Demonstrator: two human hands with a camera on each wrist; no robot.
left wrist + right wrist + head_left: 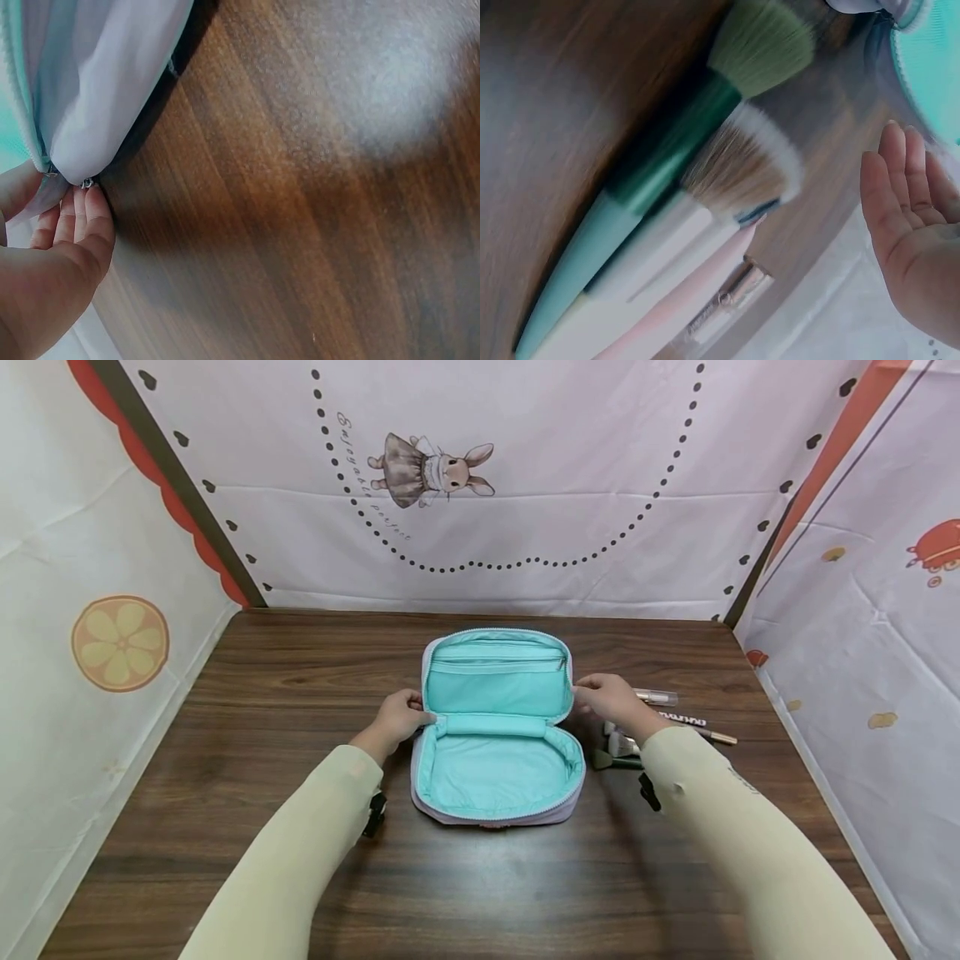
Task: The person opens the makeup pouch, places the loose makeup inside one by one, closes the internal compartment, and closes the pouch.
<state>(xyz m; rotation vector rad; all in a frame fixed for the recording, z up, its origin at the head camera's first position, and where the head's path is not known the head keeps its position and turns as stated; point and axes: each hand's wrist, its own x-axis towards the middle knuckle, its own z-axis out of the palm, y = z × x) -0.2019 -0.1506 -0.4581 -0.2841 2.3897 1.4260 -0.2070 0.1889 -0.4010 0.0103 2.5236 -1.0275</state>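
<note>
A makeup bag [495, 777], lilac outside and turquoise inside, lies unzipped with its lid folded back. Its lid holds a zipped pocket [498, 660]. At the bag's left fold, my left hand [397, 717] pinches the edge; the left wrist view shows thumb and fingers around the corner beside a small metal zipper pull [88, 182]. My right hand [617, 700] touches the lid's right edge, its fingers mostly straight in the right wrist view. Under the right forearm lie a green makeup brush [660, 157] and a white-handled makeup brush [652, 240].
Beside the brushes lie a pink handle [697, 300] and a clear tube [656, 697] with a gold part. A thin stick with a gold end [722, 737] reaches right. The wooden table [480, 893] is bordered by printed cloth walls [525, 527].
</note>
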